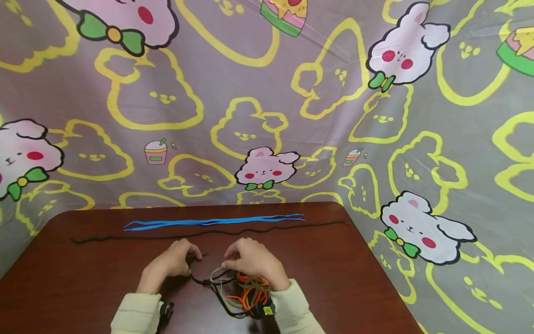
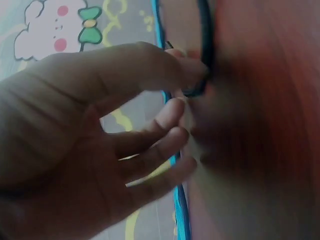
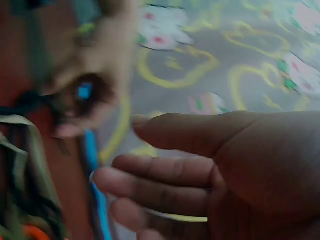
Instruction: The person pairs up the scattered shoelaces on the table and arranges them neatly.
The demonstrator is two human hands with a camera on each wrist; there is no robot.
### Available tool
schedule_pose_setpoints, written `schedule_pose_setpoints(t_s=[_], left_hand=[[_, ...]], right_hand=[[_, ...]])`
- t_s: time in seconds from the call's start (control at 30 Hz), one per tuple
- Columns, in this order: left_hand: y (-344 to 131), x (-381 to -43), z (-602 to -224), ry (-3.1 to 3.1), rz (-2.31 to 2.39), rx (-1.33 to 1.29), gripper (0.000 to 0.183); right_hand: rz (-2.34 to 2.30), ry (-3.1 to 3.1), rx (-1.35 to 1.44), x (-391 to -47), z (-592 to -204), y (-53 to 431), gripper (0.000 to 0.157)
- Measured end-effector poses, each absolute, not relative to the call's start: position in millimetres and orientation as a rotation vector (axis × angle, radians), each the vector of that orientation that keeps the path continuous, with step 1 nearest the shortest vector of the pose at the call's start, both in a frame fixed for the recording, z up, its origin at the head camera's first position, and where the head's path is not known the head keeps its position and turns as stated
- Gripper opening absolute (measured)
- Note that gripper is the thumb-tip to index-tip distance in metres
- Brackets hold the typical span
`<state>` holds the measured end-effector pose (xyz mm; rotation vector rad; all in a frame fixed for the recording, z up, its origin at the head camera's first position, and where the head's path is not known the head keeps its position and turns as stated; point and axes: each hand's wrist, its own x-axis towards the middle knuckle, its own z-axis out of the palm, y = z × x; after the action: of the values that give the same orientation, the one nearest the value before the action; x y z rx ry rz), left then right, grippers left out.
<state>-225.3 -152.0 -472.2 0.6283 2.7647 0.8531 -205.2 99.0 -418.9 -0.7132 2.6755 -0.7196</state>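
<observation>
The table [image 1: 333,273] looks glossy wood, the backdrop [image 1: 325,139] cloth, the cords [image 1: 252,294] matt textile.

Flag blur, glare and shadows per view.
Head: blue laces and patterned cloth fairly crisp, pale sheen on the table near the bottom middle. Left wrist: dim, left hand shaded, black cord soft, table blurred. Right wrist: soft throughout, left hand smeared at upper left, right hand somewhat clearer.
</observation>
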Motion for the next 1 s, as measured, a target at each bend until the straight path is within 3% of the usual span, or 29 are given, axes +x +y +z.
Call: schedule_pose_setpoints(t_s=[0.1,0.23,0.47,0.77,0.83,1.0], left_hand=[[-152.7,-223.1,-471.0,2.737,0.848,0.493,0.043],[-157.5,-219.6,-471.7,2.740,0.838,0.380,0.029],[-161.9,-215.4,-473.8,2.784,0.808,0.453,0.023],[-157.7,-207.2,-443.9,2.847,0.811,0.548,0.022],[-157.1,-204.8,-435.6,2.909,0.839,0.619,0.022],[-158.3,-200.6,-414.1,3.066,0.956,0.626,0.015]], right_hand=[[-0.502,2.698,-0.697,-194.8,-432.4,77.7,0.016],[-0.281,2.726,-0.685,-184.2,-448.4,59.4,0.016],[-0.141,2.797,-0.727,-178.9,-464.0,52.5,0.019],[-0.242,2.779,-0.788,-177.8,-452.9,59.2,0.044],[-0.331,2.771,-0.803,-177.9,-445.7,63.6,0.041],[-0.595,2.740,-0.791,-175.4,-418.7,79.8,0.010]])
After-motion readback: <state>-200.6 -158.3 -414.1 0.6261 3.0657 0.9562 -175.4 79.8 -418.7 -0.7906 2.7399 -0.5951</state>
